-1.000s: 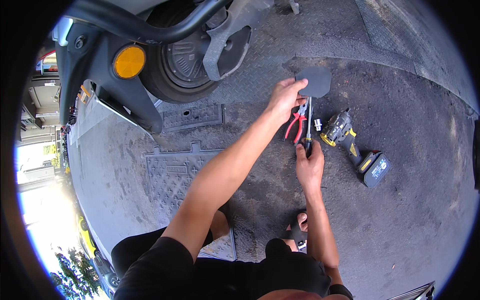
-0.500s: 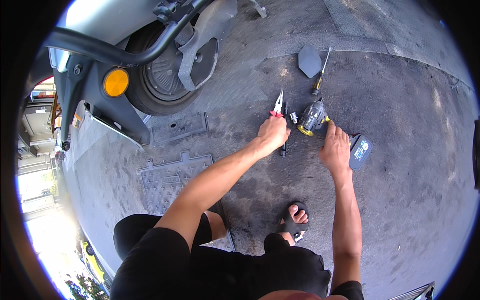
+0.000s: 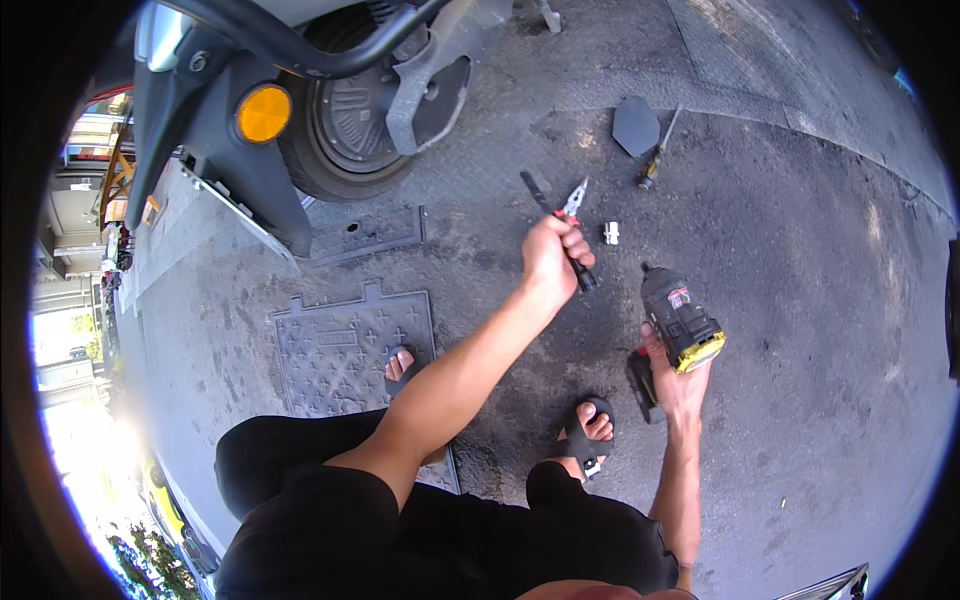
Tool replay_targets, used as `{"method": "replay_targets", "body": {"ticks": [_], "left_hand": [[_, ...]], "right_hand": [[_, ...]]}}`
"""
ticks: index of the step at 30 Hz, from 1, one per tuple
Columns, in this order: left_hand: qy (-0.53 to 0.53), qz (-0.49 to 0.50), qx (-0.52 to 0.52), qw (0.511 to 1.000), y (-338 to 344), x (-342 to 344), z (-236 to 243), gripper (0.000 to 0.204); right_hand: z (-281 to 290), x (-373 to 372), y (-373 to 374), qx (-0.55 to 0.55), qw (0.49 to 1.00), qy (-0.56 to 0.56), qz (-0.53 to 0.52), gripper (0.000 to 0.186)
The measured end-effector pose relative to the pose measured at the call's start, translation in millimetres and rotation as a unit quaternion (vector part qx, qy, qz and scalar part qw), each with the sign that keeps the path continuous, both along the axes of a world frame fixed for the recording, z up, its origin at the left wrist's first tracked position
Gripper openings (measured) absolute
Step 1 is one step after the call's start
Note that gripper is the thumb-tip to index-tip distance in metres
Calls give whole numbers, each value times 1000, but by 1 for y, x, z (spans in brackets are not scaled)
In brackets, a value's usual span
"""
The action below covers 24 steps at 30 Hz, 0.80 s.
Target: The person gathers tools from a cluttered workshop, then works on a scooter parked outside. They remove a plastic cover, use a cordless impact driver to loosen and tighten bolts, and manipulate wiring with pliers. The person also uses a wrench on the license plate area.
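My left hand (image 3: 552, 258) is closed around needle-nose pliers (image 3: 574, 203) with red grips. A long black bar-like tool (image 3: 535, 190) is in the same grip, its other end sticking out below my fingers. My right hand (image 3: 683, 390) wraps the handle of a black and yellow cordless impact driver (image 3: 680, 312), lifted off the ground with its nose pointing up and to the left. Its battery base (image 3: 645, 385) shows left of my wrist. A small silver socket-like piece (image 3: 611, 233) lies on the pavement between my hands.
Farther off lie a screwdriver (image 3: 660, 150) and a dark grey six-sided plate (image 3: 636, 126). At upper left stands a scooter, its rear wheel (image 3: 350, 120) and orange reflector (image 3: 264, 114) showing. A metal ground cover (image 3: 350, 345) is set in the pavement by my left foot.
My right hand has taken hold of the impact driver, lifted it and drawn it nearer. My left hand now has the black bar in its grip along with the pliers.
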<state>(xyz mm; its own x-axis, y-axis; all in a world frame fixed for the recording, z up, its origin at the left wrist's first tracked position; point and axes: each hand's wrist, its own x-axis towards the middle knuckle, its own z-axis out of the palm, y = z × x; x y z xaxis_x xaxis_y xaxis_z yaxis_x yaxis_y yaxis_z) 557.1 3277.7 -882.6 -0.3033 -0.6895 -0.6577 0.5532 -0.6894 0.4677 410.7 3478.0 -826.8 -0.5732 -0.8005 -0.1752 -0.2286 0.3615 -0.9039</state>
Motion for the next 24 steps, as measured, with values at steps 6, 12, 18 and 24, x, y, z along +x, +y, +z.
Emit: {"method": "replay_targets", "body": {"ticks": [6, 12, 18, 24], "left_hand": [[148, 109, 158, 970, -17, 12, 52, 20], [169, 152, 149, 962, -21, 31, 71, 19], [11, 178, 75, 981, -18, 39, 81, 32], [-40, 146, 2, 988, -16, 30, 105, 19]], "right_hand": [[11, 61, 1, -10, 964, -264, -30, 22], [26, 80, -19, 1, 959, -281, 34, 24], [21, 92, -27, 24, 974, -218, 59, 25], [6, 92, -41, -38, 980, -167, 98, 22]]}}
